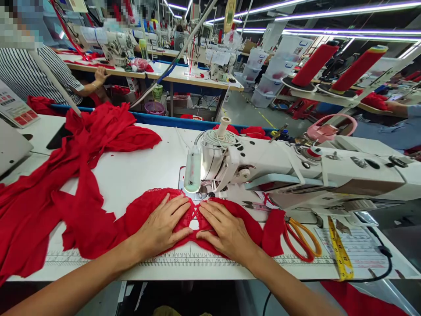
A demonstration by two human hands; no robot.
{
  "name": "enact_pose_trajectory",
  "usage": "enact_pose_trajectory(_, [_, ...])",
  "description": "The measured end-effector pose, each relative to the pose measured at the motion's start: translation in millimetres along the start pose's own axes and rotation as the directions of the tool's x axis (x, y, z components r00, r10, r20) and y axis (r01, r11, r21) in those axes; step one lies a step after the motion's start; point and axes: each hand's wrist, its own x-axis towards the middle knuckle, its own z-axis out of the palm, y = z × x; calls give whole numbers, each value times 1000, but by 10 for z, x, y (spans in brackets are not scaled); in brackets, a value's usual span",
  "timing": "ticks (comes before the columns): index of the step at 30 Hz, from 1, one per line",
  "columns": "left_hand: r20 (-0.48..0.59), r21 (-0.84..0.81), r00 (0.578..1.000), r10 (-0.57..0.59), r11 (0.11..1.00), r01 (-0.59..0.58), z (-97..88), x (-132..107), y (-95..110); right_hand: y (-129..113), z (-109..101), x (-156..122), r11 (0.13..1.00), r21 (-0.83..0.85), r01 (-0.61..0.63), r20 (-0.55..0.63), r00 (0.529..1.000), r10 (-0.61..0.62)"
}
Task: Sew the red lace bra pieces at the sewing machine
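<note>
A red lace garment piece (194,217) lies flat on the white sewing table (138,171), just in front of the needle of a white sewing machine (263,171). My left hand (162,226) rests on its left half, fingers stretched out and flat. On the right half my right hand (226,230) presses down the same way, fingers spread. Both sets of fingertips point toward the needle area. Neither hand grips anything.
A heap of red fabric (66,175) covers the table's left side. Orange-handled scissors (301,239) and a yellow tape measure (340,252) lie to the right. Red thread cones (358,68) stand at the back right. A person in a striped shirt (36,72) works at the far left.
</note>
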Motion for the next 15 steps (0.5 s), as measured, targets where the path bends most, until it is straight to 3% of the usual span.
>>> enact_pose_trajectory(4, [34, 117, 998, 44, 992, -48, -7, 9, -34, 8, -39, 20, 1000, 6, 3, 26, 1000, -3])
enact_pose_trajectory(10, [-1, 368, 973, 232, 905, -216, 65, -13, -89, 22, -72, 27, 1000, 3, -17, 91, 996, 17])
enact_pose_trajectory(15, [3, 454, 962, 274, 857, -246, 54, -8, -78, 27, -69, 28, 1000, -2, -8, 89, 996, 8])
